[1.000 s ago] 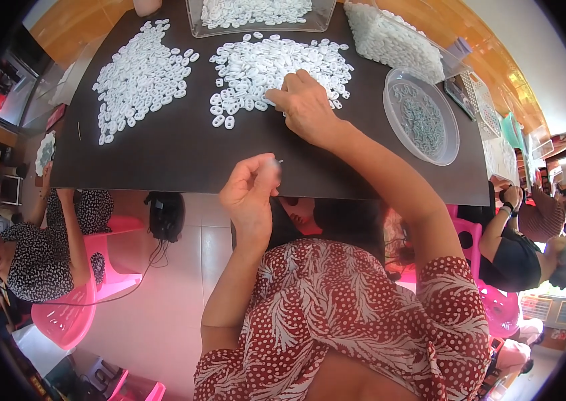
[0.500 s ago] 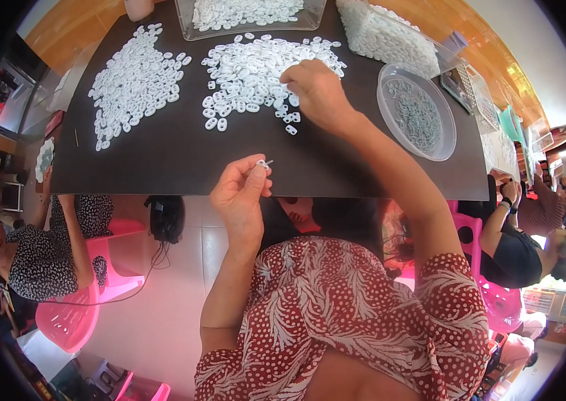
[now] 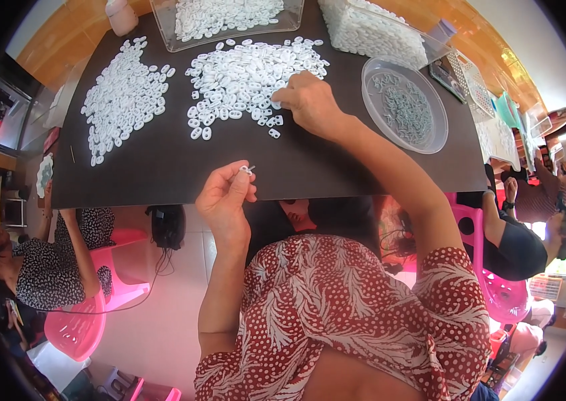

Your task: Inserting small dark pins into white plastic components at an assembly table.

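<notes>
Fingers [image 3: 229,170] of a seated person's left hand [image 3: 225,194] pinch a small white piece [image 3: 245,170] between thumb and forefinger, a thin metal pin [image 3: 252,167] jutting from it, close to the near edge of a dark table [image 3: 143,174]. Across the tabletop, the right hand [image 3: 313,107] hovers or rests at the near right side of a central pile [image 3: 249,73] of similar white pieces, its thumb and forefinger drawn close together; whether they hold a piece cannot be told from this view. The likeliest mishap is a drop: the held piece is tiny, only the fingertips grip it, and a slip so near the edge could send piece or pin toward the lap or floor. A hasty pick by the right hand could bring up two pieces at once or scatter the stray one [image 3: 274,134] lying just before the pile. The right forearm, near a round clear dish [image 3: 438,127] of small metal parts [image 3: 406,110], could knock its rim if the elbow swings outward, spilling the contents. A second white pile [image 3: 126,100] lies apart at left, where a careless sweep might mix the two.
</notes>
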A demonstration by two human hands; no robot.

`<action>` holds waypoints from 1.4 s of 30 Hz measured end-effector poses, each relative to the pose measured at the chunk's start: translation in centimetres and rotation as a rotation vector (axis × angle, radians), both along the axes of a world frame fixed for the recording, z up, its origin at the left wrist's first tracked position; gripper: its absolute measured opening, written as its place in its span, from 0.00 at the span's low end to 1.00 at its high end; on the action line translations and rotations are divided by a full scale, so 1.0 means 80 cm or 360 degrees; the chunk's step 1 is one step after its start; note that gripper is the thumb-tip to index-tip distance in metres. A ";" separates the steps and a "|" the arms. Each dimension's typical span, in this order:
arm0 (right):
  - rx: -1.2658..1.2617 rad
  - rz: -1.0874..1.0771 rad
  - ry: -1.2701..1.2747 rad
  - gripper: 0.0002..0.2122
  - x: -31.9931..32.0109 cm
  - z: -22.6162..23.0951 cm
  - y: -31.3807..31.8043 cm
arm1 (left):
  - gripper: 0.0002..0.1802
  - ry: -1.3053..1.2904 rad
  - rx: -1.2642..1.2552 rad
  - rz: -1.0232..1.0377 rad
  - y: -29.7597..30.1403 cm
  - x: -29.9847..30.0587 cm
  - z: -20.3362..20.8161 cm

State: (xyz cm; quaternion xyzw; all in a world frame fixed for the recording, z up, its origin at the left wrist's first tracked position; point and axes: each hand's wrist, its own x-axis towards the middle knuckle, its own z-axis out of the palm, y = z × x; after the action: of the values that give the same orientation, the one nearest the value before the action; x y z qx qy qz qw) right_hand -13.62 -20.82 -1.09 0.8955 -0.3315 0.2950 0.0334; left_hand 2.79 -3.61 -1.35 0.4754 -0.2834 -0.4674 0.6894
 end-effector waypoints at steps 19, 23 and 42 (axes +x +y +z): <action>0.1518 0.0073 -0.0955 0.06 -0.007 0.031 0.012 | 0.07 -0.0028 0.0074 0.0031 -0.002 -0.004 0.006; 0.1855 0.0033 -0.1146 0.08 -0.011 0.043 0.026 | 0.07 -0.0060 0.0096 0.0041 -0.005 -0.005 0.013; 0.1766 0.0073 -0.0966 0.09 -0.014 0.043 0.078 | 0.06 -0.0004 0.0031 -0.0107 -0.057 -0.042 0.030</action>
State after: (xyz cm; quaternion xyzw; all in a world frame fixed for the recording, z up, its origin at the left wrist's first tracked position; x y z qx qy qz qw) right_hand -14.71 -14.55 2.32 0.6629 -0.4106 0.3207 -0.5377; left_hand -0.61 -8.18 1.05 0.4729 -0.2955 -0.4925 0.6682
